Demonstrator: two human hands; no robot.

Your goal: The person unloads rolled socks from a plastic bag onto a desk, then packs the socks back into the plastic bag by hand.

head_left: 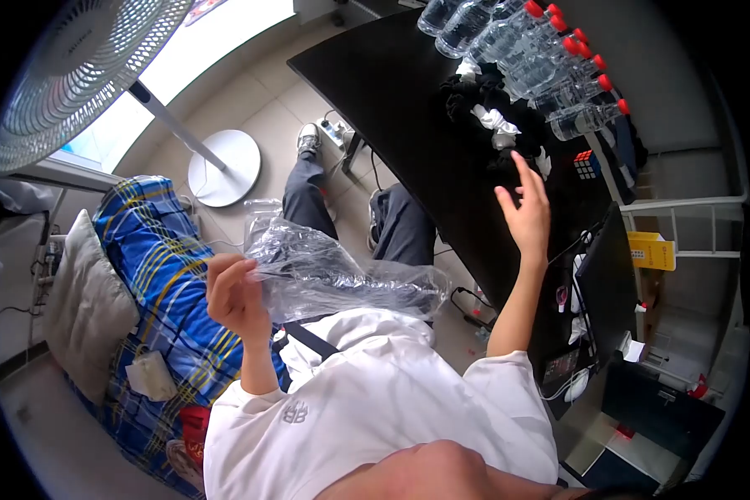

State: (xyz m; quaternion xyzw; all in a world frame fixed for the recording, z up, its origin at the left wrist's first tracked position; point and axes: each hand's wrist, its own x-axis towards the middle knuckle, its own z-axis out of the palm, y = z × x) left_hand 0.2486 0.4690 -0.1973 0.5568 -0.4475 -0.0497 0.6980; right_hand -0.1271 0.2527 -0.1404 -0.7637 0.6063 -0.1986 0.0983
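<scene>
A large clear plastic bag (pixel 333 271) is spread above my lap, its left edge pinched in my left hand (pixel 237 292). Over the black desk (pixel 375 75), my right hand (pixel 527 212) has its fingers apart and holds nothing. Just beyond its fingertips lie black and white bunched cloth pieces (pixel 498 129). Clear plastic bottles with red caps (pixel 533 58) lie side by side at the far end of the desk. To the right of my right hand is a puzzle cube (pixel 586 165).
A standing fan (pixel 79 67) is at the upper left on a round white base (pixel 224 167). Blue plaid bedding (pixel 154 250) and a pale pillow (pixel 87 304) are at the left. On the right are a dark monitor (pixel 615 271) and a white rack (pixel 700 202).
</scene>
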